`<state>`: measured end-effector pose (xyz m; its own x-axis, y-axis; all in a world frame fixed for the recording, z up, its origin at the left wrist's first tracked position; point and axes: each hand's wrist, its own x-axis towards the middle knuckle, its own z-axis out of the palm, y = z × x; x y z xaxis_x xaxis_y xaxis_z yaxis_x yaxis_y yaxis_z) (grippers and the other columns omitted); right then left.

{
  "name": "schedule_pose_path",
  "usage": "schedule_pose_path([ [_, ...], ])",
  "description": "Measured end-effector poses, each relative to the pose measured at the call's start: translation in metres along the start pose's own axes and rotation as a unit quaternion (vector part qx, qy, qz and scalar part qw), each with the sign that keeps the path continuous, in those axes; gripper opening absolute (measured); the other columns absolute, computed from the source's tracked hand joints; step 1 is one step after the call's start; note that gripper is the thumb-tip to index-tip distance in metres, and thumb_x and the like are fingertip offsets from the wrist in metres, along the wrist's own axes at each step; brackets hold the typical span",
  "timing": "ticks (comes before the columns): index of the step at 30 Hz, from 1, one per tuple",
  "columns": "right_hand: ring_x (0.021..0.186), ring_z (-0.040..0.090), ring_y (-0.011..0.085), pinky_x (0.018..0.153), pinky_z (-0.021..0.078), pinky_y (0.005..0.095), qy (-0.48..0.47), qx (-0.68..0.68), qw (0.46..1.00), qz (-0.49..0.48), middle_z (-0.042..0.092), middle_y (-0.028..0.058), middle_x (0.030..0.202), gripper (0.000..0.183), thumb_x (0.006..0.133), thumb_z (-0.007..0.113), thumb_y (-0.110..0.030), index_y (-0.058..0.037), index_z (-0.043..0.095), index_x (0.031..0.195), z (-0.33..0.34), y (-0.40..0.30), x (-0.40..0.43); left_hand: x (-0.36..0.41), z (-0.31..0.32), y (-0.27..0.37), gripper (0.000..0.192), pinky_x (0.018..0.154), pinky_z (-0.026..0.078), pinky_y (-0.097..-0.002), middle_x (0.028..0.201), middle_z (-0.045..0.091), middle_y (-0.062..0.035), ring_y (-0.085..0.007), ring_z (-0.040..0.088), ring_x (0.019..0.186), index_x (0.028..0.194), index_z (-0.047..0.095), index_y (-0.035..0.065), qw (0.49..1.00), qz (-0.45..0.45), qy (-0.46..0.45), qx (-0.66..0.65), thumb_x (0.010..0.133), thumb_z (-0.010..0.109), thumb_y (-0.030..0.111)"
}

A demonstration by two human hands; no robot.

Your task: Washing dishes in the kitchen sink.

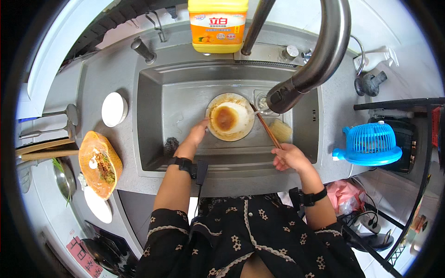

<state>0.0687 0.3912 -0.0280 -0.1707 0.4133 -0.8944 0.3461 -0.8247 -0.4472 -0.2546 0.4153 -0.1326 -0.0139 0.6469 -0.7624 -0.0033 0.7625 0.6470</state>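
My left hand (199, 131) grips the left rim of a white plate (245, 121) in the sink. Brown liquid (225, 118) pools in the plate, and brown residue streaks its edge. A pair of wooden chopsticks (267, 128) is in my right hand (290, 158), their far tips at the plate's right rim. From the dark pull-out faucet head (283, 95), a thin stream of water (260, 110) runs down towards that rim. A yellowish sponge or scouring pad (281, 130) lies on the sink floor just right of the chopsticks.
The stainless sink (184, 90) has a drain (262, 100) holding pale scraps and a dark steel-wool scourer (171, 145) at left. A white bowl (114, 109) and lined orange scrap basket (100, 163) stand on the left counter. A yellow detergent jug (218, 27) stands behind; a blue slatted basket (372, 144) is right.
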Motion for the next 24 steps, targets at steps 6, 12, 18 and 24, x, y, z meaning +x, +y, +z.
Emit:
schedule_pose_path([
  [6, 0.058, 0.059, 0.0156, 0.049, 0.0469, 0.0263, -0.091, 0.084, 0.992, 0.015, 0.062, 0.0080, 0.071, 0.027, 0.090, 0.045, -0.029, -0.0048, 0.050, 0.100, 0.044, -0.031, 0.020, -0.011, 0.045, -0.012, 0.054, 0.077, 0.042, -0.0357, 0.094, 0.060, -0.0187, -0.0276, 0.056, 0.086, 0.103, 0.054, -0.0073, 0.968, 0.116, -0.078, 0.206, 0.089, 0.041, 0.043],
  [12, 0.063, 0.062, 0.0170, 0.056, 0.0482, 0.0273, -0.157, -0.092, 0.983, -0.025, 0.064, 0.0057, 0.079, 0.029, 0.090, 0.044, -0.033, -0.0074, 0.053, 0.100, 0.071, -0.044, 0.034, -0.059, 0.097, 0.026, 0.026, 0.059, 0.043, -0.0275, 0.082, 0.060, -0.0061, -0.0141, 0.054, 0.069, 0.092, 0.059, 0.0018, 0.991, -0.029, -0.133, 0.007, 0.089, 0.049, 0.026],
  [18, 0.093, 0.059, 0.0340, 0.080, 0.0469, 0.0429, 0.076, -0.525, 0.846, -0.055, 0.060, 0.0176, 0.105, 0.041, 0.082, 0.054, -0.032, -0.0045, 0.054, 0.113, -0.008, -0.045, 0.085, -0.064, 0.089, 0.023, 0.019, 0.058, 0.050, -0.0308, 0.073, 0.057, -0.0055, -0.0178, 0.055, 0.059, 0.098, 0.049, 0.0010, 0.980, -0.084, -0.104, -0.148, 0.090, 0.045, 0.018],
  [24, 0.116, 0.043, 0.0342, 0.093, 0.0387, 0.0418, 0.168, -0.560, 0.810, 0.038, 0.043, 0.0139, 0.128, 0.065, 0.073, 0.065, -0.029, -0.0062, 0.037, 0.128, -0.042, -0.003, 0.161, -0.084, 0.084, 0.034, 0.012, 0.045, 0.047, -0.0285, 0.070, 0.051, -0.0034, -0.0130, 0.048, 0.050, 0.095, 0.044, 0.0055, 0.988, -0.097, -0.062, -0.105, 0.091, 0.042, 0.016],
])
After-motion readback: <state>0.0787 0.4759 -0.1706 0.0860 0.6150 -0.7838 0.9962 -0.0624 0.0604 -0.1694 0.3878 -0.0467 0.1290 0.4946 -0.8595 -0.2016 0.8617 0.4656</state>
